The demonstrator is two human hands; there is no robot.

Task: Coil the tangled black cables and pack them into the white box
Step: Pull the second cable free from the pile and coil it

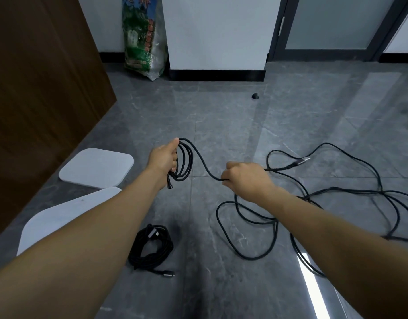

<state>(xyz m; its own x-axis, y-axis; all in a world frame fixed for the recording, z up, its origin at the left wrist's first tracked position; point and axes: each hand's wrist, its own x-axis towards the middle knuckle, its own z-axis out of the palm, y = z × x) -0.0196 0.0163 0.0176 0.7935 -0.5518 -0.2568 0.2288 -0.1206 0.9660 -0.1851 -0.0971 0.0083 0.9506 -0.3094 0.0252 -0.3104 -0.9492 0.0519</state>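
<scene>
Item one: left hand (164,160), fingers curled round a small coil (184,161) of black cable made of several loops, thumb on top of the loops, one metal-tipped plug end (169,185) hanging below the fist. Item two: right hand (244,179), closed in a fist round the same cable's running length (204,168), which sags in a shallow curve between the two hands; both hands raised above the floor. Item three: loose tangle of black cable (336,196) spread over the grey tiled floor (221,111) to the right, wide overlapping loops passing under the right forearm and out toward the right edge, with a silver-tipped connector (301,161) lying just beyond the right hand. Item four: finished bundle (151,246) of black cable, coiled tight, on the floor near the left forearm, its plug end (167,274) trailing out toward the viewer. Item five: two white rounded-corner pieces on the floor at left, the farther piece (97,167) lying flat beside a brown wooden panel (37,100), the nearer piece (60,217) partly hidden by the left forearm; which is box and which is lid cannot be told, and no cable lies in either. Item six: printed green-and-white sack (143,38) leaning against the white wall at the back. Item seven: small black doorstop (255,96) on the floor, well apart from the cables
</scene>
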